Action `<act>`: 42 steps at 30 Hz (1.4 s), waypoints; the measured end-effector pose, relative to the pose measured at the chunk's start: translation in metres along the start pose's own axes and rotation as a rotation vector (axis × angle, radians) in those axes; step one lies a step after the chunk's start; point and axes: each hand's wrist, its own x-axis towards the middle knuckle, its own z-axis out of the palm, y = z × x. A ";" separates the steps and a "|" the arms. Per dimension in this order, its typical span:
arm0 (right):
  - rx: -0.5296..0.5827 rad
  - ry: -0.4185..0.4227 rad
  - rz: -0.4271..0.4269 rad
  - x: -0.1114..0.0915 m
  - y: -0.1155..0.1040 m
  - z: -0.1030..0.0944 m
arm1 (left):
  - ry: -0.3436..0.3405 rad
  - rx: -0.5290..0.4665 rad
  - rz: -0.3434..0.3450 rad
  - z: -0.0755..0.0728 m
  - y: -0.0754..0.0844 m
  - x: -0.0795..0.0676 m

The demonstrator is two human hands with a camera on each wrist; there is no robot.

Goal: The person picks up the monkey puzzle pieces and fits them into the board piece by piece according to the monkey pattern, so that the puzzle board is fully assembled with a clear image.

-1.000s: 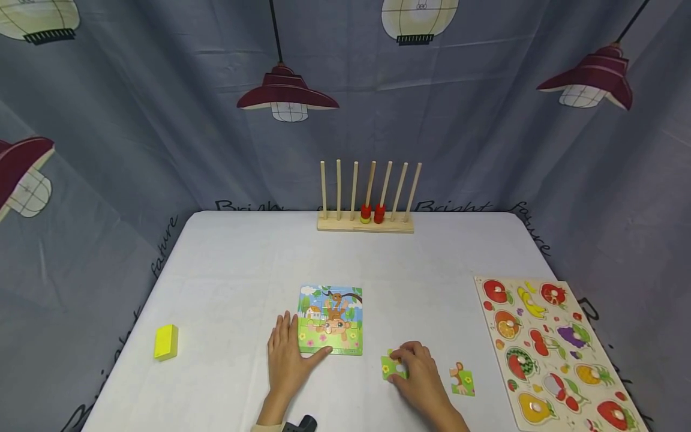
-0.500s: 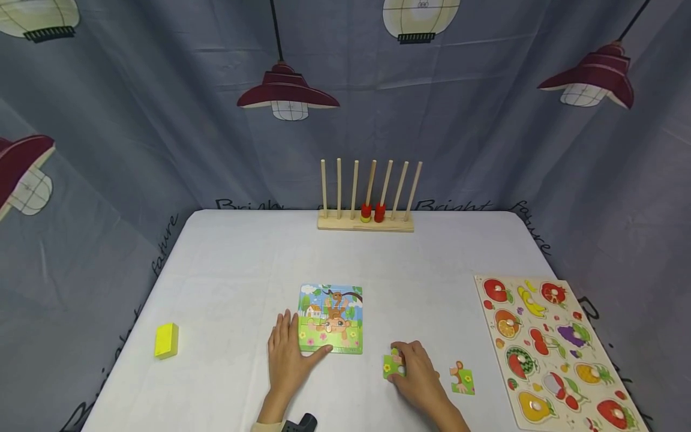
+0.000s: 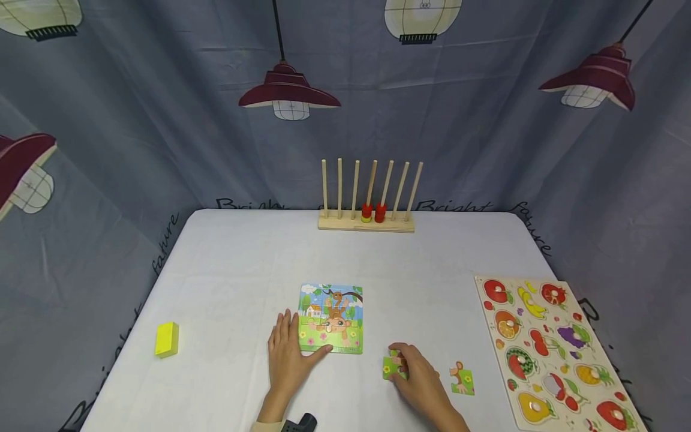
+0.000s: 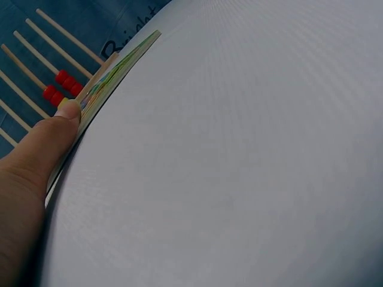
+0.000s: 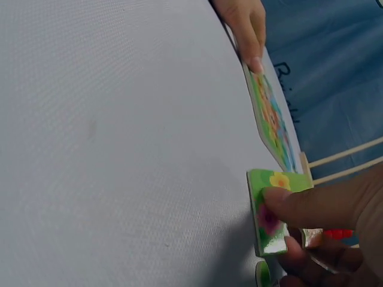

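My left hand lies spread at the left side of a square jigsaw puzzle with a monkey picture, its thumb resting on the lower edge. In the left wrist view that thumb touches the board. To the right of the puzzle, my right hand pinches a green puzzle piece between thumb and fingers. The right wrist view shows a yellow and a pink flower on this piece; a bit of another green piece appears just below it. One more puzzle piece lies right of that hand.
On the right lies a fruit puzzle board with several knobbed pieces. A wooden peg stand with red and yellow beads is at the table's back edge. A yellow block sits on the left.
My right fingers have shifted slightly on the puzzle piece, which stays in nearly the same place. The left hand and the puzzle have not moved.
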 end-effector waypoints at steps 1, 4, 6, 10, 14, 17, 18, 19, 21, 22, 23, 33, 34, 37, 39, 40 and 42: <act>0.005 0.010 -0.010 0.000 0.001 0.000 | 0.001 0.002 0.000 0.000 0.000 0.000; 0.037 0.040 -0.031 0.001 0.002 -0.001 | 0.004 0.004 0.001 0.000 0.000 0.000; 0.065 0.049 -0.034 0.001 0.003 -0.001 | 0.004 0.006 0.000 0.000 0.000 0.000; 0.106 0.049 -0.031 0.001 0.003 -0.001 | 0.001 0.002 0.000 0.000 0.000 0.000; 0.167 0.035 -0.017 0.001 0.003 -0.001 | 0.000 0.000 0.001 0.000 0.000 -0.001; 0.260 0.029 0.021 0.003 0.003 0.002 | -0.002 0.004 -0.002 0.001 -0.001 -0.001; 0.306 0.031 0.037 0.005 0.003 0.003 | -0.002 0.004 -0.003 0.001 -0.001 -0.001; 0.359 0.032 0.057 0.006 0.002 0.004 | -0.003 0.004 -0.005 0.001 -0.001 -0.002; 0.449 0.038 0.095 0.010 0.001 0.007 | -0.007 0.002 -0.008 0.001 -0.002 -0.002; 0.493 0.034 0.119 0.012 0.000 0.008 | -0.008 0.001 -0.008 0.001 -0.002 -0.001; 0.537 0.029 0.139 0.015 -0.001 0.009 | -0.009 -0.002 -0.007 0.001 -0.001 -0.001; 0.979 -0.139 0.240 0.042 -0.022 0.023 | 0.008 0.015 0.003 0.002 -0.002 0.000; 1.009 -0.158 0.235 0.045 -0.025 0.025 | 0.012 0.016 0.005 0.002 -0.002 0.000; 1.064 -0.195 0.216 0.055 -0.033 0.033 | 0.024 0.012 0.009 0.003 -0.002 -0.001; 1.088 -0.215 0.195 0.062 -0.039 0.037 | 0.033 0.012 0.015 0.004 -0.002 -0.001; 1.092 -0.226 0.187 0.065 -0.042 0.040 | 0.038 0.013 0.018 0.004 -0.002 -0.001; 1.097 -0.243 0.180 0.072 -0.050 0.043 | 0.048 0.016 0.023 0.004 -0.002 -0.001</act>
